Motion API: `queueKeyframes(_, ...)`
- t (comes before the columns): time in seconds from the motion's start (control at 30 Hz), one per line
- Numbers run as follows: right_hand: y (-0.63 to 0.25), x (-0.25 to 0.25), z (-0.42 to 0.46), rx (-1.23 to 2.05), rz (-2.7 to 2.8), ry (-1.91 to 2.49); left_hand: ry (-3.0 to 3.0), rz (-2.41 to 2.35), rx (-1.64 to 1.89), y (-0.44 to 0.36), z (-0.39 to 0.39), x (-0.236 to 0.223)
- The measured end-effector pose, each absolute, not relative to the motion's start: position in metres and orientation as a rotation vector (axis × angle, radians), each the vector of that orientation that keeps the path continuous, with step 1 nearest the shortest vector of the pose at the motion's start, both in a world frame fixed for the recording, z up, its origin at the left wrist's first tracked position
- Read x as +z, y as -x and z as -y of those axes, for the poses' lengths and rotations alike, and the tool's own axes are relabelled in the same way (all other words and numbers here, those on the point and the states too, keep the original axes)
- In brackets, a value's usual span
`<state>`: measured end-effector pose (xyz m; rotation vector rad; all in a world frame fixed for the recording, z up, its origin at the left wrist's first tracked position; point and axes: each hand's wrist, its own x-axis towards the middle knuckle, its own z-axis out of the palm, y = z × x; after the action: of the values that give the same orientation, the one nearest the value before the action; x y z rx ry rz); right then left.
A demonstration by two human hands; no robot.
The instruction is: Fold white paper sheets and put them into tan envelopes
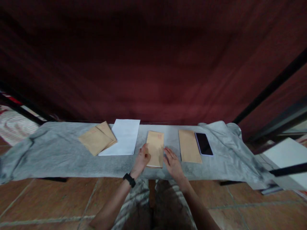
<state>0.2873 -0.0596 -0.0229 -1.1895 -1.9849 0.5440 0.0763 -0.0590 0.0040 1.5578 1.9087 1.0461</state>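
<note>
A brown paper envelope (155, 148) lies upright in front of me on a grey cloth, with small reddish print near its top right. My left hand (142, 159), below a black wrist band, is closed with curled fingers at the envelope's left edge. My right hand (173, 163) rests by the right edge, fingers stretched out and holding nothing. To the right lies another brown envelope (190, 146). On the left, several brown envelopes (96, 140) overlap a corner of some white paper (126, 137).
A phone (204, 144) with a dark screen lies beside the right-hand envelope. The grey cloth (62, 153) covers a long narrow surface and bunches up at its right end. Behind it hangs a dark red curtain (153, 80). Dark bars (271, 86) slant at both sides.
</note>
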Motion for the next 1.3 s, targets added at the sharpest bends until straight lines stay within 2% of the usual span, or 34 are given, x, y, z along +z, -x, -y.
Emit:
queueKeyframes(0.13,-0.277,-0.025,0.061,0.285,2.276,1.232,-2.108,-2.154,0.716,-0.088,0.066,-0.014)
queueKeyframes(0.37,-0.274,-0.024,0.062,0.192,2.344,1.28,-2.538,-1.731,0.377,-0.106,0.0,-0.026)
queueKeyframes(0.53,-0.274,-0.022,0.06,0.221,2.338,1.283,-2.507,-1.734,0.427,-0.104,-0.041,-0.03)
queueKeyframes(0.7,-0.274,-0.024,0.06,0.279,2.339,1.267,-2.412,-1.687,0.579,-0.103,-0.042,-0.03)
queueKeyframes(1.1,-0.28,-0.036,0.054,0.407,2.242,1.227,-2.458,-1.757,0.52,-0.1,0.017,-0.033)
queueKeyframes(1.3,-0.267,-0.041,0.02,0.392,2.16,1.205,-2.419,-1.847,0.466,-0.098,0.061,-0.034)
